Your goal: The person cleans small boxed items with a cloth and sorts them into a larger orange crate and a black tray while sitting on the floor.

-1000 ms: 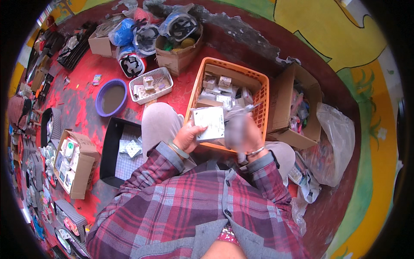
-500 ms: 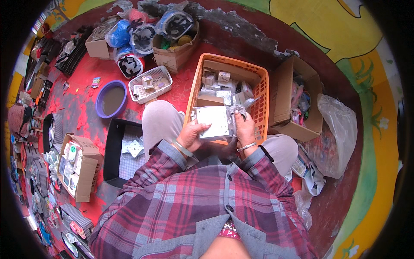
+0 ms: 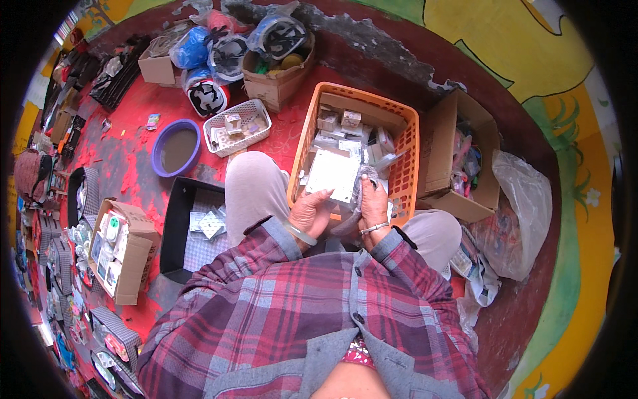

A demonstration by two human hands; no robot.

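Observation:
A white, flat, square plate-like piece (image 3: 332,174) with small dark marks near its corners is in my left hand (image 3: 310,213), thumb on its face and fingers hidden behind. My right hand (image 3: 373,205) grips a greyish crumpled cloth (image 3: 355,216) at the plate's right edge. Both hands are over the near side of an orange plastic basket (image 3: 412,153), between my knees. Inside the basket lie small white boxes (image 3: 351,118), clear-wrapped pieces and a cardboard flap (image 3: 372,113).
Left of my knee sits a black tray (image 3: 174,226) with wrapped white pieces. Beyond it are a purple basin (image 3: 157,159) of murky water and a white basket (image 3: 264,133). Cardboard boxes (image 3: 435,146) stand right and left; bagged helmets (image 3: 282,36) lie far off.
The white plate has tilted and moved up, further over the basket. My right hand has lowered slightly, and the cloth now hangs down beside the plate. The view has shifted a little.

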